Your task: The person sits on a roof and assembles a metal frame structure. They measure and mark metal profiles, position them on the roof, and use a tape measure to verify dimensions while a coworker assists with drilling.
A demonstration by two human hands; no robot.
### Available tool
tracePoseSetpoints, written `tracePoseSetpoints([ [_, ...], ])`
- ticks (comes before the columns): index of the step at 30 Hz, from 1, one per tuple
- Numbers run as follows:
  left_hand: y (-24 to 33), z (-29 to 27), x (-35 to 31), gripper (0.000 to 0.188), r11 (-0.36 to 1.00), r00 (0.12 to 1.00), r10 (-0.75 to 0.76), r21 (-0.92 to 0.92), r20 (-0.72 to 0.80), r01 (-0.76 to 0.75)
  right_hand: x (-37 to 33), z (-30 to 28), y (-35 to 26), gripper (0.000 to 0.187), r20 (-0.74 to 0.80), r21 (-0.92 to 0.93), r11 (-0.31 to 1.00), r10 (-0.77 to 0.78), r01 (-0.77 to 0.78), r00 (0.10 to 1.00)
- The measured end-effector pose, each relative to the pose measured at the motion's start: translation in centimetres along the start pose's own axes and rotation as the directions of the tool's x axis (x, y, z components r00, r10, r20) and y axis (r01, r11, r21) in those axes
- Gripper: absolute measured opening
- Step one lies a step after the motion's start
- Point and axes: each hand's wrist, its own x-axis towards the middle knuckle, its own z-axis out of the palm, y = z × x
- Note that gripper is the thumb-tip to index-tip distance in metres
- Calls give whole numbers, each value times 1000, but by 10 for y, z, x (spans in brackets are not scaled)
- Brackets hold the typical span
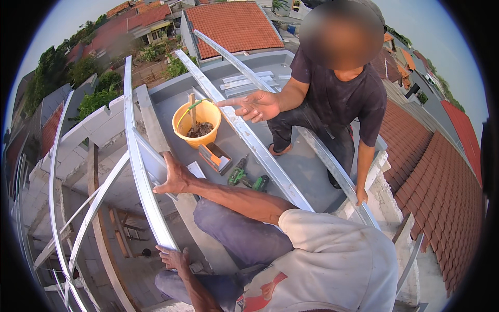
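A long silver steel channel (139, 156) runs away from me on the left. Near its lower end my left hand (175, 258) grips the edge, fingers bent against the metal. Farther up, my right hand (179, 178) is closed around a shorter steel piece (150, 157) set against the channel's right side, thumb and fingers on either side of it. Part of this grip is hidden. To the right a co-worker in a dark shirt (340, 99) crouches, one hand (254, 105) raised with a finger pointing, the other (362, 196) on another steel channel (332, 167).
A yellow bucket (178, 115) stands on the grey slab, with an open orange-and-white box (214, 159) and green cordless drill (238, 172) nearby. Another long channel (254, 145) crosses the slab. Left, there is a drop between block walls (93, 125) with wooden props (99, 208).
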Motion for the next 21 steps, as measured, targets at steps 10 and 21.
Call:
tracePoseSetpoints([
  [10, 12, -4, -9, 147, 1000, 1000, -6, -5, 18, 6, -3, -13, -3, 103, 7, 50, 999, 9, -9, 1000],
  [21, -7, -1, 7, 146, 992, 994, 30, -125, 103, -17, -47, -106, 78, 92, -214, -246, 956, 104, -157, 971],
])
